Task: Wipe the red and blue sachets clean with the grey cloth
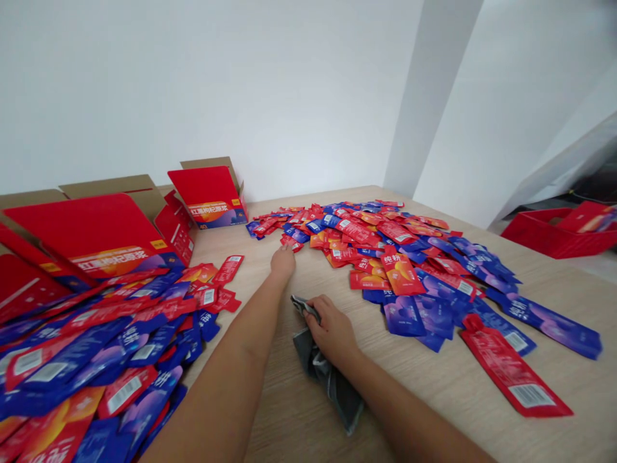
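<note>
My left hand (283, 260) reaches far across the table, its fingers closed at a red sachet (291, 243) on the near edge of the right-hand pile. Nearer to me, my right hand (331, 328) grips a crumpled grey cloth (332, 379), which hangs down onto the tabletop. To the right spreads a large heap of red and blue sachets (357, 231). Another thick heap of such sachets (120, 341) covers the left side, beside my left forearm.
Open red cartons (116, 225) stand behind the left heap, with another red carton (212, 193) by the wall. A single red pouch (515, 366) lies at the right on the wooden table (299, 424). Beyond the table's right edge is a red bin (544, 235) with packs in it.
</note>
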A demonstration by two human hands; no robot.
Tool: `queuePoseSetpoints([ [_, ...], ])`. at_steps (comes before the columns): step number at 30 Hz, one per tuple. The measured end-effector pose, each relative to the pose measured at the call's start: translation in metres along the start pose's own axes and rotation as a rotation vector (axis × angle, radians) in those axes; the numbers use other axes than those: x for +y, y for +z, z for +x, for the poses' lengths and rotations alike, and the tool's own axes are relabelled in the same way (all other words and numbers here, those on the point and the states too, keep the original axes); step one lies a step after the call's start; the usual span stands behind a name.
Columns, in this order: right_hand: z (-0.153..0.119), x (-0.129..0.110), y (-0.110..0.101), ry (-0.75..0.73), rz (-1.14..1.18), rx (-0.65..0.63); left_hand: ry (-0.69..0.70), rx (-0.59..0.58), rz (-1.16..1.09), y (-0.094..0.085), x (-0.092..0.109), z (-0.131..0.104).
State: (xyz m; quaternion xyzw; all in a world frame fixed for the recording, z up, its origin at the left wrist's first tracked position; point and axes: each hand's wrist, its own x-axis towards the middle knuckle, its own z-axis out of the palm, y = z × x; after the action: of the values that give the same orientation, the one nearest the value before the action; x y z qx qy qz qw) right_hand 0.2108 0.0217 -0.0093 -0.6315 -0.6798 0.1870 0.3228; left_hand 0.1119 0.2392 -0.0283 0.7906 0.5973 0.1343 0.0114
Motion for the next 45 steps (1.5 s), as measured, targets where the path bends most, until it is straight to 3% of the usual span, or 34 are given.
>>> queuePoseSetpoints([
  [5, -0.001, 0.0, 0.0, -0.015, -0.012, -0.001, 0.055, -0.024, 0.042, -0.008, -0.015, -0.026],
  [10, -0.003, 0.0, 0.001, -0.023, -0.021, -0.003, 0.096, -0.041, 0.07, -0.01, -0.013, -0.046],
  [23, 0.0, 0.001, 0.003, -0.02, -0.031, -0.002, 0.172, -0.185, 0.097, -0.004, -0.01, -0.019],
  [30, 0.001, 0.004, 0.004, -0.035, 0.029, 0.026, 0.136, -0.172, 0.114, -0.01, -0.004, -0.027],
  [34, 0.006, 0.011, 0.004, -0.032, 0.189, 0.085, 0.164, -0.151, 0.128, -0.02, 0.004, -0.066],
  [38, 0.011, 0.018, 0.005, 0.007, 0.357, 0.224, 0.275, -0.082, 0.085, -0.03, 0.002, -0.137],
  [42, 0.01, 0.019, 0.003, 0.031, 0.39, 0.314, 0.425, -0.067, -0.032, -0.05, -0.024, -0.207],
  [45, 0.003, 0.012, 0.0, -0.067, 0.322, 0.345, 0.483, -0.069, -0.078, -0.067, -0.046, -0.237],
])
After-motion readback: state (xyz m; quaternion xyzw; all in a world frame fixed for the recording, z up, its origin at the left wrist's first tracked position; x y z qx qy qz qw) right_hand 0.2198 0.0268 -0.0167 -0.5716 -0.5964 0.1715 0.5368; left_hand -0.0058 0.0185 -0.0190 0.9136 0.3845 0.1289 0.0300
